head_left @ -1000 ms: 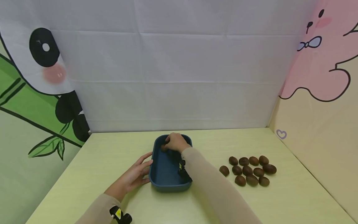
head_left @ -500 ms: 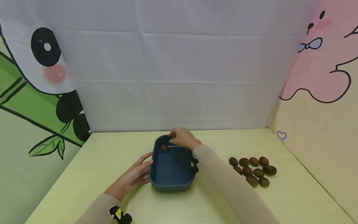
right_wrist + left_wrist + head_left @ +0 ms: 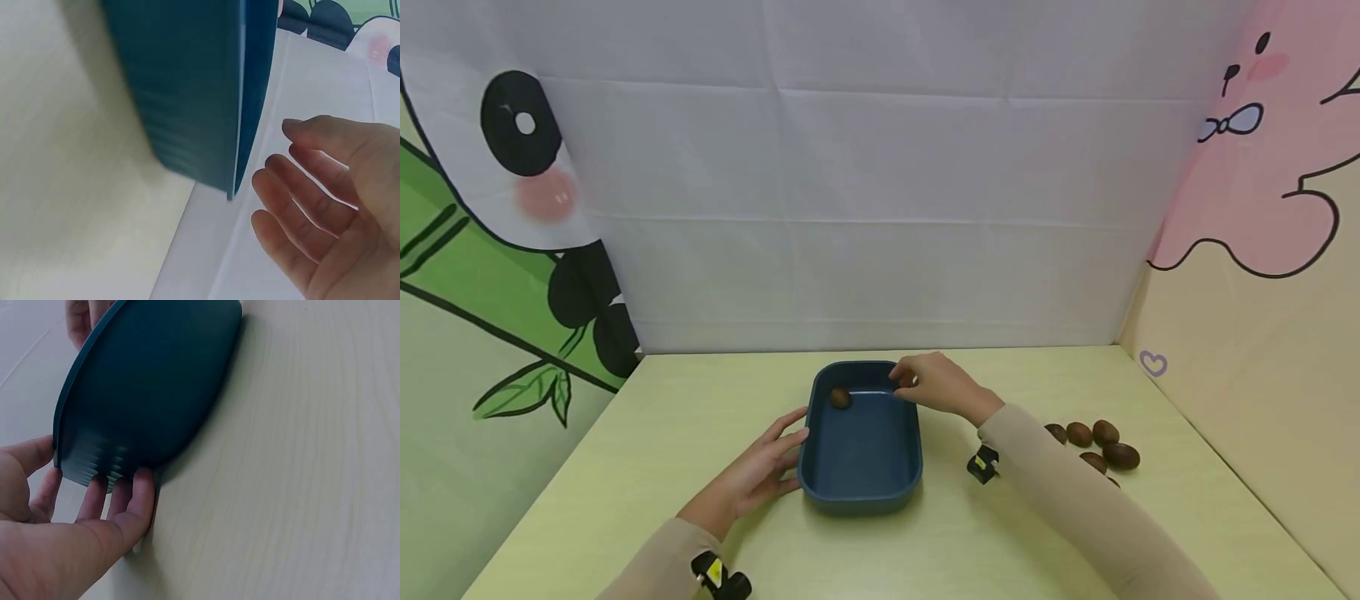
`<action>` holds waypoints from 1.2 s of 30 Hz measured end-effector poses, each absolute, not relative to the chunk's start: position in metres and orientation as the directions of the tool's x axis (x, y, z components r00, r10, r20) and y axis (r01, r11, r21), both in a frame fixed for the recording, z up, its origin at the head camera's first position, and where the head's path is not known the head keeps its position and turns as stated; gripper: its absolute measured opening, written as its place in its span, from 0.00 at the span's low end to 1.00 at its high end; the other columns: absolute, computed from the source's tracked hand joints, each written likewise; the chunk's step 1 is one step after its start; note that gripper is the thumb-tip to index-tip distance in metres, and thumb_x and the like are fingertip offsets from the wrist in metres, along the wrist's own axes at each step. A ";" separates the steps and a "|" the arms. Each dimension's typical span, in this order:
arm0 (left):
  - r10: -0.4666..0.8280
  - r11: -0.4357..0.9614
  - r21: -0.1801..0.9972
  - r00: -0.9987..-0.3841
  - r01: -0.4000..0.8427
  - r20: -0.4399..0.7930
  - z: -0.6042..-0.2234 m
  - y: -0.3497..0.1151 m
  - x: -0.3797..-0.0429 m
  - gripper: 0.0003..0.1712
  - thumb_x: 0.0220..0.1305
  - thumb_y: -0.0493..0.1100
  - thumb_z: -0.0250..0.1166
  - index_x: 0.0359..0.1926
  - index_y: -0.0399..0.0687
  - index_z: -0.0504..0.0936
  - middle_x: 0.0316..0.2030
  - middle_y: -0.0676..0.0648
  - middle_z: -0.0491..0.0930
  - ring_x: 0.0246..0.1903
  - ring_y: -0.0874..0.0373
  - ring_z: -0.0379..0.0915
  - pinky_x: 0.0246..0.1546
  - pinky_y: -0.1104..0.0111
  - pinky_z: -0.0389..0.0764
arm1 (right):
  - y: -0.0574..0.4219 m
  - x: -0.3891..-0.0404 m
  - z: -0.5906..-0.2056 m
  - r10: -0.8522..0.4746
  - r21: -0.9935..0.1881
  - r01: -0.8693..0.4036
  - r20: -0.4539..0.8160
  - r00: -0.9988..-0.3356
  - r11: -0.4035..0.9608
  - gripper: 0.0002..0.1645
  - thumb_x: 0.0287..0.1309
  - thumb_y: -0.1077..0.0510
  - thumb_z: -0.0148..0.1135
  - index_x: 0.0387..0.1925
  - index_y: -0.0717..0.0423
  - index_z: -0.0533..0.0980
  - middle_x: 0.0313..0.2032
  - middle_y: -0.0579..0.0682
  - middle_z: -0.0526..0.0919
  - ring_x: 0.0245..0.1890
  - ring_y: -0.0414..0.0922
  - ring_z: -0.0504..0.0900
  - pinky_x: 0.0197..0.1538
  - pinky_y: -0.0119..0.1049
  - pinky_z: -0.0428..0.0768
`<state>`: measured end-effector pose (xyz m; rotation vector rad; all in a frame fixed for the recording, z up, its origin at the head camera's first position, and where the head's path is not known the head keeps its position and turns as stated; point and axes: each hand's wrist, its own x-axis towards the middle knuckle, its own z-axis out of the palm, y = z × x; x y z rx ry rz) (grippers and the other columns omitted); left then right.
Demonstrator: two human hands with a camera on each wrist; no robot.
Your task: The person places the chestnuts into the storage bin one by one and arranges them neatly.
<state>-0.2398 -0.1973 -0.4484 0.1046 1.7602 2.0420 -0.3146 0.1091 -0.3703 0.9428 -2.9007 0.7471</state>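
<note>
A dark blue rectangular box (image 3: 861, 450) with rounded corners stands on the table, one brown chestnut-like nut (image 3: 840, 397) lying in its far left corner. Against the box's left side rest the extended fingertips of my left hand (image 3: 762, 477); the left wrist view shows these fingers (image 3: 144, 487) spread along the outer wall. My right hand (image 3: 943, 385) is over the far right rim, holding nothing. Its fingers (image 3: 294, 231) are loosely bent and apart from the thumb in the right wrist view. Several more brown nuts (image 3: 1122, 456) lie on the table to the right, partly hidden by my right sleeve.
A pale yellow table (image 3: 715, 387) carries everything. Behind it rises a white cloth backdrop (image 3: 880, 275). Printed cartoon panels flank both sides, a green one (image 3: 497, 308) at left and a pink and beige one (image 3: 1247, 200) at right.
My right hand has let go of the nut in the box's far left corner and moved right to the far right rim. My left hand and the box have stayed put.
</note>
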 end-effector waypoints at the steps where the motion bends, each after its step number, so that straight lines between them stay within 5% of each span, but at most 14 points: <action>1: 0.372 -0.093 0.957 -0.901 -0.276 -0.224 -0.448 -0.197 -0.240 0.39 0.78 0.53 0.54 0.79 0.59 0.45 0.69 0.36 0.66 0.63 0.47 0.70 0.54 0.53 0.75 | 0.114 -0.312 -0.370 -0.560 -0.435 -0.560 0.144 -0.816 0.705 0.16 0.64 0.58 0.68 0.52 0.56 0.82 0.41 0.48 0.86 0.43 0.44 0.84 0.46 0.39 0.80; 16: 0.362 -0.089 0.956 -0.903 -0.279 -0.230 -0.449 -0.197 -0.240 0.40 0.77 0.53 0.55 0.79 0.59 0.46 0.72 0.35 0.60 0.65 0.45 0.68 0.54 0.52 0.75 | 0.194 -0.278 -0.395 -0.554 -0.379 -0.525 0.037 -0.832 0.762 0.14 0.62 0.59 0.69 0.49 0.56 0.82 0.43 0.51 0.85 0.41 0.46 0.83 0.44 0.40 0.81; 26: 0.349 -0.089 0.954 -0.906 -0.286 -0.239 -0.450 -0.196 -0.241 0.39 0.76 0.53 0.57 0.79 0.60 0.48 0.67 0.38 0.69 0.61 0.49 0.73 0.53 0.53 0.76 | 0.231 -0.251 -0.411 -0.507 -0.416 -0.462 0.003 -0.862 0.783 0.15 0.61 0.58 0.70 0.49 0.53 0.82 0.42 0.46 0.84 0.42 0.47 0.82 0.43 0.42 0.79; 36: 0.360 -0.083 0.957 -0.904 -0.278 -0.231 -0.449 -0.197 -0.241 0.40 0.76 0.54 0.56 0.79 0.59 0.46 0.67 0.37 0.68 0.62 0.47 0.72 0.53 0.53 0.75 | 0.247 -0.245 -0.415 -0.587 -0.395 -0.548 0.027 -0.809 0.737 0.18 0.56 0.62 0.72 0.50 0.54 0.81 0.44 0.45 0.83 0.42 0.47 0.82 0.41 0.38 0.79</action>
